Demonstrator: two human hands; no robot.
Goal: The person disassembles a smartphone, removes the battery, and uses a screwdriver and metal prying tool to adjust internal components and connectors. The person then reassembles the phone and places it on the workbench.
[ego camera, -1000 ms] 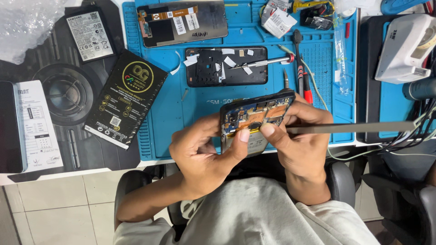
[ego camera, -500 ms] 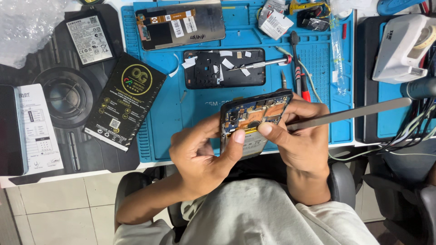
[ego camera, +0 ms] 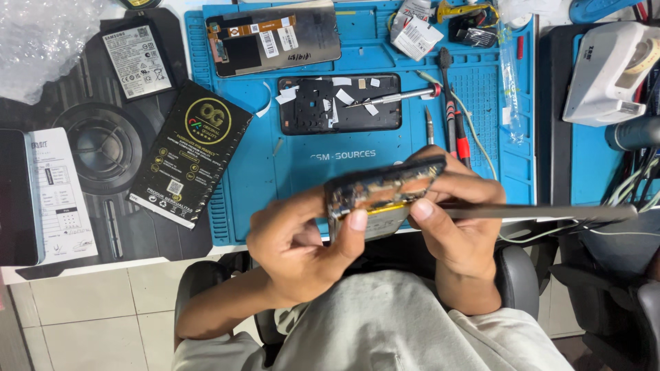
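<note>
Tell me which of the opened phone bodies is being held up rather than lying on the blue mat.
The opened phone gripped by the left hand and right hand, showing orange parts inside. The black phone body with white tape scraps lies flat on the blue mat.

L hand [ego camera: 302, 240] & R hand [ego camera: 457, 220] raised close together, fingers curled, thumbs forward, both gripping

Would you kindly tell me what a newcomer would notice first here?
The opened phone, held between left hand and right hand over the person's lap, with a long grey tool in the right. Behind lies the blue mat, bearing a black panel.
</note>
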